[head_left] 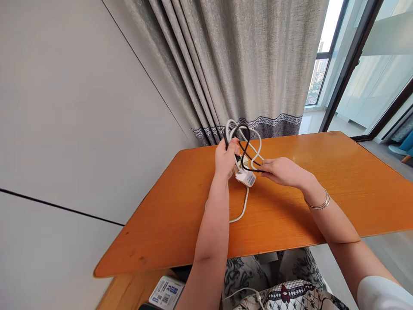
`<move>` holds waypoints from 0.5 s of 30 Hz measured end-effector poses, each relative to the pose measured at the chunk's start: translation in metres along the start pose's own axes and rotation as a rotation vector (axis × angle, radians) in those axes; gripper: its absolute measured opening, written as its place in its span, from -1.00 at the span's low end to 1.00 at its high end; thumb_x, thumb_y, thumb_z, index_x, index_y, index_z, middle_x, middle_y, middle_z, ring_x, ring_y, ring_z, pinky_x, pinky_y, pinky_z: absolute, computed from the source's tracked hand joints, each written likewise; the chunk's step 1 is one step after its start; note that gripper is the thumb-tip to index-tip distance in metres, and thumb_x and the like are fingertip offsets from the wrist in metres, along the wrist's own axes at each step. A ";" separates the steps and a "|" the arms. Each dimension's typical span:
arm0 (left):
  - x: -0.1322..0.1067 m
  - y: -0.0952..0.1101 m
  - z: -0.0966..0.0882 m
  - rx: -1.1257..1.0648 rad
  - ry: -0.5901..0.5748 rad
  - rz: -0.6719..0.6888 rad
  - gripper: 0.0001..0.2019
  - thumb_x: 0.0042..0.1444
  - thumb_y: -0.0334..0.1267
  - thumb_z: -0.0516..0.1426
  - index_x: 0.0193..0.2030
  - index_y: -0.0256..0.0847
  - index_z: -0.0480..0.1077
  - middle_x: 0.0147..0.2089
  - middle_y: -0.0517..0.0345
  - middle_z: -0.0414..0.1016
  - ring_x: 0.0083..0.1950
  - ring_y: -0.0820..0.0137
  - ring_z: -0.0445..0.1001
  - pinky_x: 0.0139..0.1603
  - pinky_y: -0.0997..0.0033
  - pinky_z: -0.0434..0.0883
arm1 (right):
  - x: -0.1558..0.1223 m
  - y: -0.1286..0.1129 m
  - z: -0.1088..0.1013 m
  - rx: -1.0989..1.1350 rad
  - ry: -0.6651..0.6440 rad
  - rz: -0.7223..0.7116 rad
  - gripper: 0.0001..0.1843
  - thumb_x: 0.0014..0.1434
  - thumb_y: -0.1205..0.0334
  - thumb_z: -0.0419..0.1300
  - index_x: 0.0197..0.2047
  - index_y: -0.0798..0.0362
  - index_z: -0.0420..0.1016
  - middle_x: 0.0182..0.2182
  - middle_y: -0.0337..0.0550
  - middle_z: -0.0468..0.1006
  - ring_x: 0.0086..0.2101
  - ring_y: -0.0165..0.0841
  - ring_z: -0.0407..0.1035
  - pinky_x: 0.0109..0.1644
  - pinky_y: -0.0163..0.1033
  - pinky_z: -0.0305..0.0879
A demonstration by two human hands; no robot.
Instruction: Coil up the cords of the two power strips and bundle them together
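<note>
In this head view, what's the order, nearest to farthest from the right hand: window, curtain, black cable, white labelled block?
From the right hand:
1. Black cable: in its grip.
2. White labelled block: just left.
3. Curtain: beyond the table.
4. Window: farther, right of the curtain.

Both hands on black and white cables over wooden table

white sleeve, thin silver bangles
</note>
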State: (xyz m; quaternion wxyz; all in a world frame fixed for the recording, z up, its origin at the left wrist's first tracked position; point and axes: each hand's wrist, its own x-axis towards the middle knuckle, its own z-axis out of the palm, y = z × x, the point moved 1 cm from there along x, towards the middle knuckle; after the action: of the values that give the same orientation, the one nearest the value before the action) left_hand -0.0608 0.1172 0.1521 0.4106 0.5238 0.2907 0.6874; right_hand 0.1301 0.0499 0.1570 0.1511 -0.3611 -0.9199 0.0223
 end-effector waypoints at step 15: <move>-0.020 0.008 0.000 0.149 -0.671 -0.092 -0.12 -0.23 0.62 0.08 -0.22 -0.27 0.42 -0.57 0.32 0.18 -0.55 0.53 0.06 -0.53 0.45 0.06 | -0.015 0.020 -0.020 1.090 0.220 -0.060 -0.65 0.28 -0.02 0.24 -0.10 0.12 0.57 -0.42 -0.25 0.43 -0.56 -0.56 0.16 -0.54 -0.38 0.10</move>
State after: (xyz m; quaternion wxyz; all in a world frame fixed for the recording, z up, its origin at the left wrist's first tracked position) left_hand -0.0608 0.0957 0.1495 0.4746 0.7354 0.2122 0.4346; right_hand 0.1592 0.0533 0.1691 0.4115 -0.2043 -0.7640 0.4529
